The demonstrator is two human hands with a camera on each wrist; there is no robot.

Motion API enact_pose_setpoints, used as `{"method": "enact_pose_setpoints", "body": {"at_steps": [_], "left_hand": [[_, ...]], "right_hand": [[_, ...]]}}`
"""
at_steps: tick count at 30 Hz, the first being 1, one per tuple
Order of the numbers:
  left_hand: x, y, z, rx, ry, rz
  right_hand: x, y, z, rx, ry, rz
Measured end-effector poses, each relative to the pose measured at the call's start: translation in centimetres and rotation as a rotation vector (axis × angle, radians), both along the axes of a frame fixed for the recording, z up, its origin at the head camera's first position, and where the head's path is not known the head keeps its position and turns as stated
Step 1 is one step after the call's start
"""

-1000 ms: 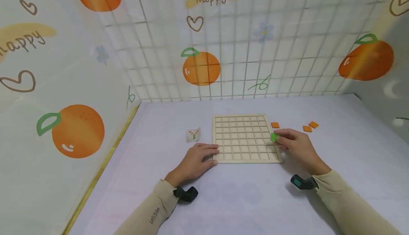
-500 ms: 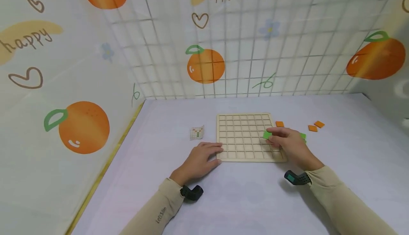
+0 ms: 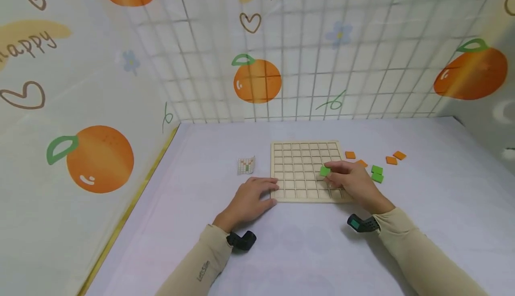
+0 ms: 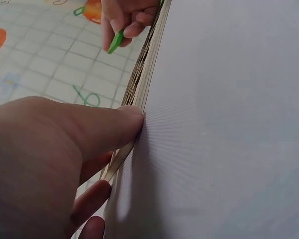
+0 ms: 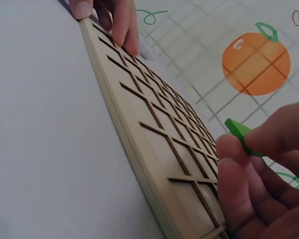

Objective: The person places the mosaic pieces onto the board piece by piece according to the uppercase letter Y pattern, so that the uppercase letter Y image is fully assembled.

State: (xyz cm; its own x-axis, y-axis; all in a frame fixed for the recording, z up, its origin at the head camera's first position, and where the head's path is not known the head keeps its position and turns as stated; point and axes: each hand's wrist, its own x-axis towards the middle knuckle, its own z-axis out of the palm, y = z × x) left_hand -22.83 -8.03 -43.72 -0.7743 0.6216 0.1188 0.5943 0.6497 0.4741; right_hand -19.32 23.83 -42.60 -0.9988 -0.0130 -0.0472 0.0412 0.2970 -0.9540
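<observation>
Head view: the right hand [image 3: 356, 182], fingers drawn in, pinches a green square tile [image 3: 325, 171] between thumb and fingertips, tilted and held above the right part of the wooden grid board [image 3: 297, 171]. The left hand [image 3: 251, 199] is relaxed and mostly extended, fingertips on the board's left rim, thumb against its near-left corner. Right of the board lie two more green tiles [image 3: 377, 170] and four orange tiles [image 3: 350, 155]; left of it, a small pattern card [image 3: 246, 165].
</observation>
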Motion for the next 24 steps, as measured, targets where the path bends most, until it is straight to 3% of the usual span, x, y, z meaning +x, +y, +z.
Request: {"method": "enact_pose_setpoints", "body": {"at_steps": [8, 14, 24], "left_hand": [[0.4, 0.1, -0.3, -0.006, 0.063, -0.005], [0.3, -0.1, -0.5, 0.026, 0.106, -0.003], [0.4, 0.0, -0.9, 0.043, 0.086, -0.025]], "right_hand": [[-0.2, -0.7, -0.2, 0.125, -0.004, -0.014], [-0.3, -1.5, -0.3, 0.115, 0.024, 0.008], [0.5, -2.0, -0.6, 0.193, 0.062, 0.041]]}}
